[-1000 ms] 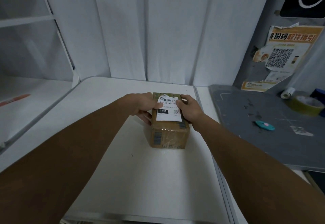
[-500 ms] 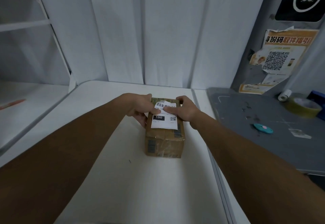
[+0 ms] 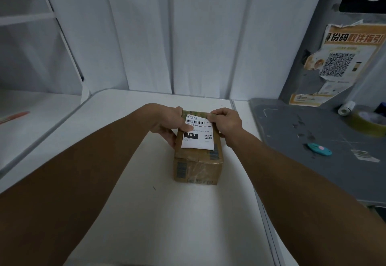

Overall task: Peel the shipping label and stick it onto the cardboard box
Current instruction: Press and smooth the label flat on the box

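A small brown cardboard box (image 3: 198,165), wrapped in clear tape, sits on the white table (image 3: 167,213). A white shipping label (image 3: 199,138) with a barcode and a black "150" block lies flat on the box top. My left hand (image 3: 169,122) grips the box's left side, and its thumb presses on the label's left part. My right hand (image 3: 226,121) rests at the box's far right corner, fingers curled onto the label's top right edge.
To the right lies a grey worktop (image 3: 313,140) with a teal box cutter (image 3: 319,149), a roll of yellowish tape (image 3: 369,123) and a small white paper roll (image 3: 346,108). An orange poster (image 3: 344,60) hangs on the right wall. White curtain panels stand behind the table.
The label has gone from lifted at its far end to lying flat on the box top. My right hand slid from the label's middle to its far right corner.
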